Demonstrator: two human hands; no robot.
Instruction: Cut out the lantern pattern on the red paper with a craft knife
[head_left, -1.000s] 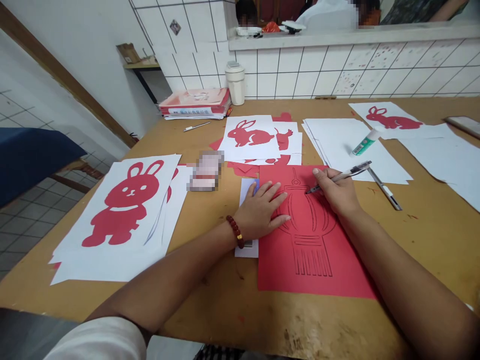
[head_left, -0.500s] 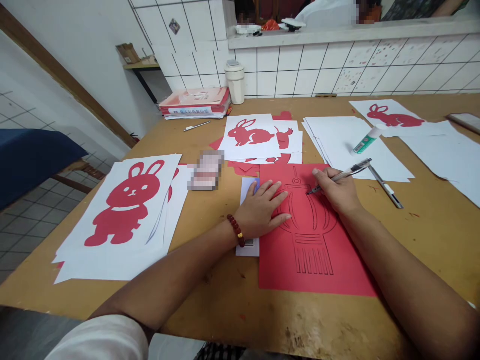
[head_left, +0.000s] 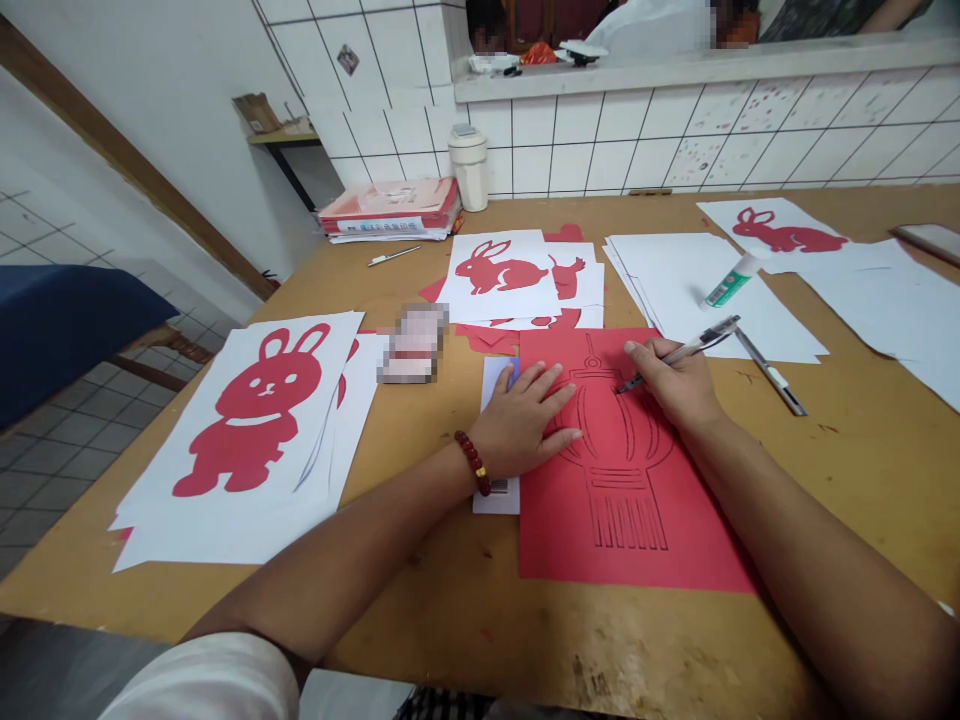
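A sheet of red paper [head_left: 555, 545] lies in front of me, with a lantern and its fringe drawn on it in dark lines. My right hand [head_left: 679, 380] grips a pen [head_left: 701, 345], its tip on the upper part of the lantern drawing. Flat on the sheet's left side rests my left hand [head_left: 525, 420], fingers spread, a dark red bead bracelet [head_left: 471, 460] at the wrist. Under that hand and partly hidden is a white and purple booklet [head_left: 491, 380], reaching out from the red sheet's left edge.
White sheets with a red rabbit [head_left: 262, 420] lie at left, others with a rabbit cutout [head_left: 506, 275] farther back. A glue stick [head_left: 731, 280] lies on white paper [head_left: 675, 260], near a second pen [head_left: 771, 372]. A white cup [head_left: 469, 170] and a paper stack [head_left: 390, 210] stand by the wall.
The pen in my right hand has shifted very slightly down along the lantern drawing. My left hand stays in place; the view has tilted a little.
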